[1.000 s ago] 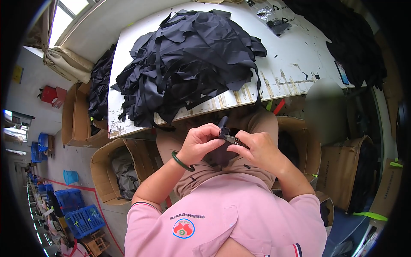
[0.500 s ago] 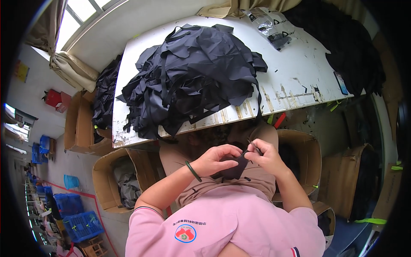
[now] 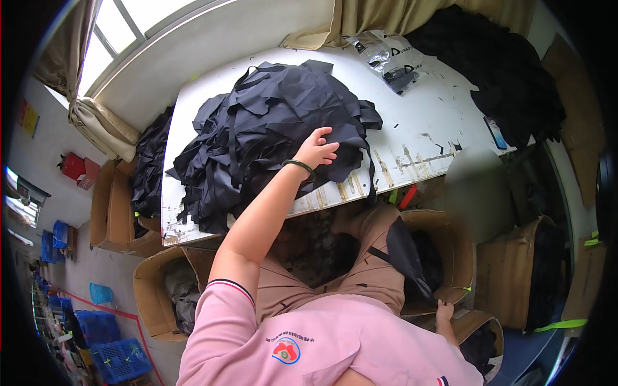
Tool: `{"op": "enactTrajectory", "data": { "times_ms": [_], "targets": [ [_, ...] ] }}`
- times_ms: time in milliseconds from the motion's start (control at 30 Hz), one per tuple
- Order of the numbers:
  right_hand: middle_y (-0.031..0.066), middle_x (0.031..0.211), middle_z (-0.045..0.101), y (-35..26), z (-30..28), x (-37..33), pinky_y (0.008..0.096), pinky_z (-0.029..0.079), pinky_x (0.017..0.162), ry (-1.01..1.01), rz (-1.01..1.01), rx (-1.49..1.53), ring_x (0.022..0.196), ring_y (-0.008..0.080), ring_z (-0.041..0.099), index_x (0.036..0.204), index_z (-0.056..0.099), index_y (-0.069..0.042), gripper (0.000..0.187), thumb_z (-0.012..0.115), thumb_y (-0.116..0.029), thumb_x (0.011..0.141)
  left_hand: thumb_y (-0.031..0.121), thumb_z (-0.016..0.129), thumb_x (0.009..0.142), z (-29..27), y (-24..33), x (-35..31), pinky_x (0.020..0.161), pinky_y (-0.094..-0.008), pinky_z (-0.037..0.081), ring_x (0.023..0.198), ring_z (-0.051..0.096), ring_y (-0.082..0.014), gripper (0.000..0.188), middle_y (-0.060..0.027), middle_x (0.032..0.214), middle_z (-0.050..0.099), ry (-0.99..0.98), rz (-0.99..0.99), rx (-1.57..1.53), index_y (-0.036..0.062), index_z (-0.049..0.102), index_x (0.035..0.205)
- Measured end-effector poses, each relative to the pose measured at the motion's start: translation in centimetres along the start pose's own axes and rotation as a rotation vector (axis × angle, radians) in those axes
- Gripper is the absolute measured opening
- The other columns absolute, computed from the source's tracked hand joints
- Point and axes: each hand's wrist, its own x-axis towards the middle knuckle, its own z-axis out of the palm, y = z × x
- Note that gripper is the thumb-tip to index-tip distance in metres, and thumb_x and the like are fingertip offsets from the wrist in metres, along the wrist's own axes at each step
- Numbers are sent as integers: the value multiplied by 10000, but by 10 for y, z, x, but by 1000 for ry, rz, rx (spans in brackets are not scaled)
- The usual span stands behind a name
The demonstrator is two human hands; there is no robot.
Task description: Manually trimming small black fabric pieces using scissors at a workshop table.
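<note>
My left hand, a dark green bangle on its wrist, reaches over the front right of a large heap of black fabric pieces on the white table. Its fingers are apart and hold nothing; whether they touch the cloth I cannot tell. Down at my right side, my right hand is closed on the lower end of a black fabric piece with a narrow strap. That piece stretches over my right thigh toward the cardboard box there. Any small tool in the right hand is hidden.
Cardboard boxes with dark fabric stand to my right, another box to my left. Farther along the white table lie a clear plastic bag, a phone and another black fabric pile.
My hands were together over my lap, working on a black piece with a small dark tool. The left has moved out to the heap; the right has swung down beside the box with the piece.
</note>
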Motion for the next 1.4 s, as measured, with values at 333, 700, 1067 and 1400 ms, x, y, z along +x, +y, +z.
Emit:
{"op": "enactTrajectory", "data": {
  "times_ms": [333,700,1067,1400],
  "targets": [
    [123,794,625,-148,22,12,320,490,644,-180,-152,234,753,232,624,961,625,-15,232,551,-235,950,123,612,897,-13,-31,20,809,-284,501,983,623,-174,390,-67,1189,606,157,-108,-186,41,556,1274],
    [97,1405,453,-563,67,-43,388,522,752,-107,-1465,-13,900,254,628,1005,664,-120,208,620,-66,809,142,585,941,-6,-22,-88,746,-266,538,797,653,-129,180,-74,976,656,-135,-75,-287,28,618,1076],
    [50,857,597,-535,3,-136,247,441,709,-1394,-738,971,753,106,572,1204,596,10,314,540,-179,960,563,311,975,-2,-74,-123,985,-453,441,1135,563,-286,657,-176,1243,553,-222,-125,-947,10,448,1302],
    [63,821,628,-380,-16,-112,272,470,755,-1948,-323,617,716,146,574,999,678,49,199,585,-108,921,492,521,929,4,-39,-83,887,-373,510,1019,634,-248,569,-139,1192,622,-217,21,-1297,7,553,1224]
  ]
}}
